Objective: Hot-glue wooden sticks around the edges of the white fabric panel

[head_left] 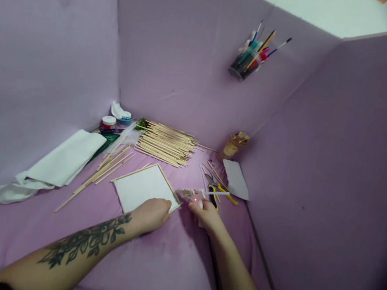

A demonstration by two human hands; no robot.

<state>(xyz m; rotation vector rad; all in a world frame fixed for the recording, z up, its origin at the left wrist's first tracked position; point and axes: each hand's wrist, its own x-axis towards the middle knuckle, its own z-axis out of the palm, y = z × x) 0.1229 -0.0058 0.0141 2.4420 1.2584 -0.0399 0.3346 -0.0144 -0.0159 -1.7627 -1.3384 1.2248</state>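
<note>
My right hand (206, 215) is wrapped round a pale pink glue gun (191, 194) with a small red light lit; a white glue stick pokes out of its back end. The gun's nozzle is close to the right corner of a white square board (144, 187). Thin wooden sticks line the board's far left and far right edges. My left hand (155, 212) is closed at the board's near right edge, gripping it; the fingertips are partly hidden. Behind the gun lie pliers with yellow and black handles (231, 198).
A wide pile of wooden sticks (166, 144) lies at the back, with looser sticks (103, 168) to the left. White cloth (64, 157) and small jars (108, 122) are at the left wall. A brown cup (235, 145) stands back right; a pen cup (245, 63) hangs on the wall.
</note>
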